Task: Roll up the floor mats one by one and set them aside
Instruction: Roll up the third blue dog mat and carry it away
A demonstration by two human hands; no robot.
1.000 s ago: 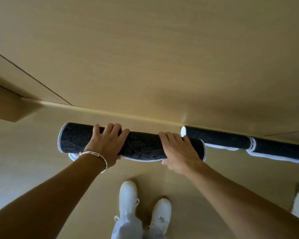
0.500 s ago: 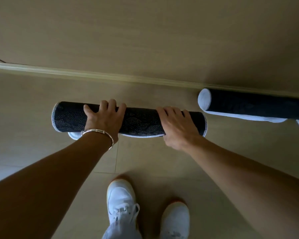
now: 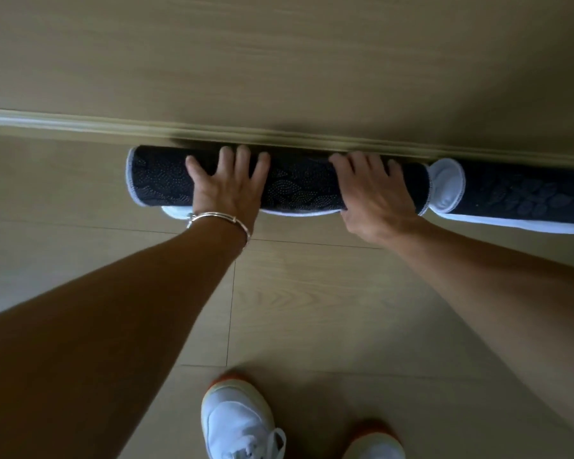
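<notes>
- Though short of the wall a moment ago, now pushing the dark, dotted, white-edged rolled floor mat (image 3: 295, 190) against the pale skirting board (image 3: 80, 122) just beyond the fingertips.
- Pressing with left hand (image 3: 227, 190), fingers spread flat; cupping with right hand (image 3: 375, 200), fingers together, curved over the top.
- Lined up end to end, seemingly touching, with a second rolled mat (image 3: 524, 197) right of the right fingers.
- Looks set aside; probably ready for release.

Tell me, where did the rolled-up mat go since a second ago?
The rolled mat moved away from the person, up against the baseboard, its end next to the second rolled mat. Both hands stayed on it: the left hand presses with spread fingers, the right hand holds it. Nothing was let go.
</notes>
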